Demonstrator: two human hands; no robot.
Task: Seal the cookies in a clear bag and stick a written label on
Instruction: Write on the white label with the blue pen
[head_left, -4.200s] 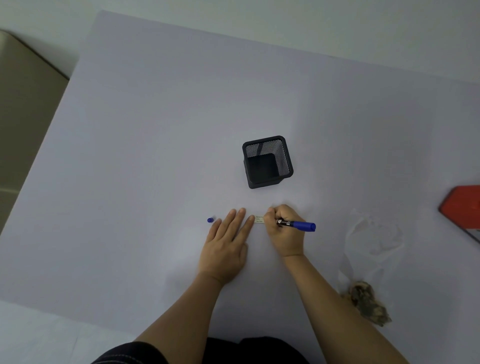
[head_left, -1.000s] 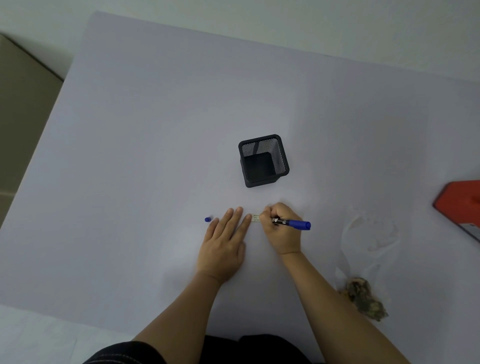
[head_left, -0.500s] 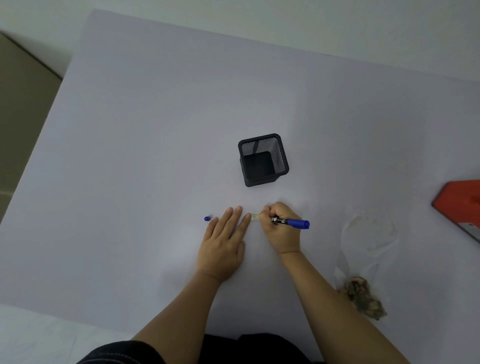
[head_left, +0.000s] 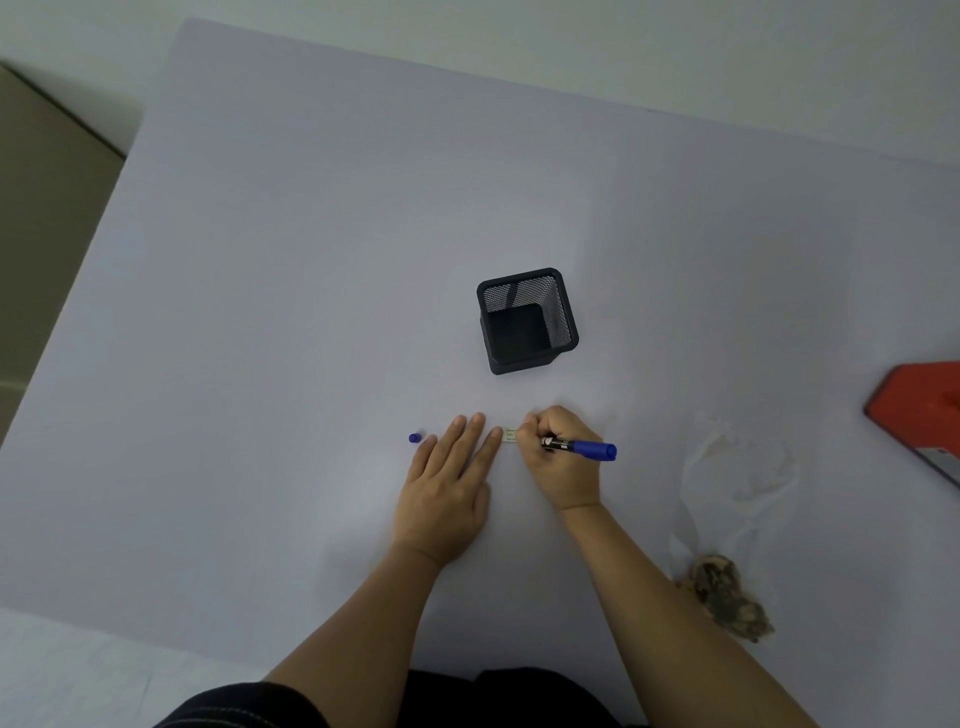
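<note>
A small pale label (head_left: 509, 435) lies on the grey table (head_left: 311, 260), mostly hidden between my hands. My left hand (head_left: 449, 483) lies flat with straight fingers, its fingertips pressing the label's left end. My right hand (head_left: 558, 460) grips a blue marker (head_left: 587, 447), tip down on the label. The marker's blue cap (head_left: 414, 438) lies just left of my left hand. A clear bag (head_left: 727, 483) with dark brown cookies (head_left: 724, 597) at its near end lies to the right.
A black mesh pen holder (head_left: 527, 319) stands just beyond my hands, with nothing in it. A red object (head_left: 922, 410) sits at the table's right edge. The table's left edge borders a beige floor.
Almost nothing differs. My right hand has made only tiny shifts with the marker on the label, and my left hand has stayed flat.
</note>
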